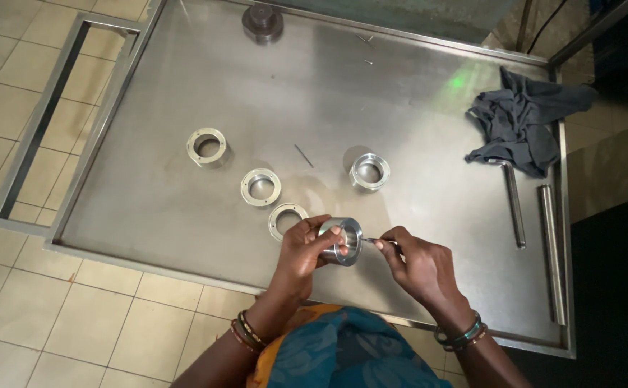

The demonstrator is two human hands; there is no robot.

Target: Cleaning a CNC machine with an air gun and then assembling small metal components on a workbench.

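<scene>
Near the table's front edge (pixel 185 271), left hand (pixel 301 251) clasps a ring (pixel 343 241); right hand (pixel 414 262) seemingly pinches a pin (pixel 371 240).

Four loose metal rings on the steel table (pixel 185 208) — a flanged ring (pixel 206 146), two flat rings (pixel 260 187) (pixel 286 218), one taller collar (pixel 368 172). Dark round part (pixel 262 23) at the far edge. Grey rag (pixel 522 118) at right — beside it an L-shaped key (pixel 513 201) and a long rod (pixel 551 251).

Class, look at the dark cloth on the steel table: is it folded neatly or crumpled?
Crumpled. The dark cloth lies bunched in uneven creases at the steel table edge.
</scene>
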